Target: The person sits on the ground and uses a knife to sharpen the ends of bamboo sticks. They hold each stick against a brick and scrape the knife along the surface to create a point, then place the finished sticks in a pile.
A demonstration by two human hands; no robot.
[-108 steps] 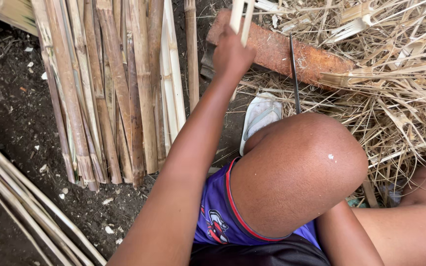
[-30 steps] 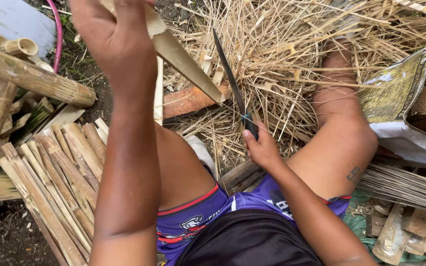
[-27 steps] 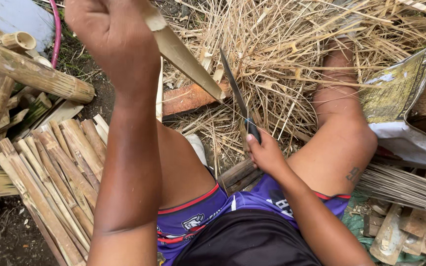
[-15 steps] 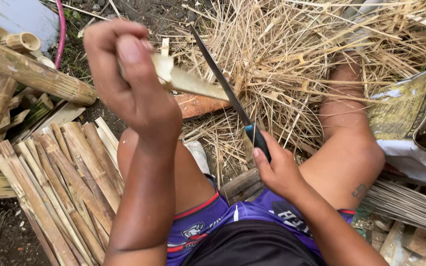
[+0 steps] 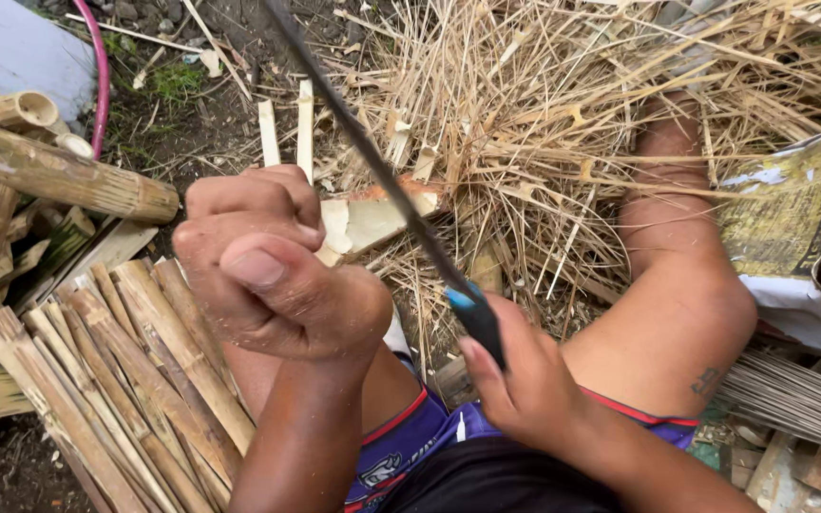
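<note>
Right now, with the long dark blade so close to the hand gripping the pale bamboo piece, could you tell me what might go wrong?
1. The long dark blade crosses just beside the left hand; a slip could cut its fingers.
2. The bare knee lies just beyond the pale split bamboo piece, possibly in the blade's path.

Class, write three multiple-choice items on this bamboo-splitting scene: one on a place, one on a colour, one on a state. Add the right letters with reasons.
1. Where does the stack of split bamboo slats lie?
A) lower left
B) upper right
C) on the knee

2. What colour is the hose?
A) pink
B) blue
C) black

3. How does the right hand stand?
A) open flat
B) closed on the knife
C) resting on straw

Key: 1 A, slats fill the lower left; 2 A, it curves pink at upper left; 3 B, fingers wrap the dark handle while the left hand grips a bamboo piece.
</note>
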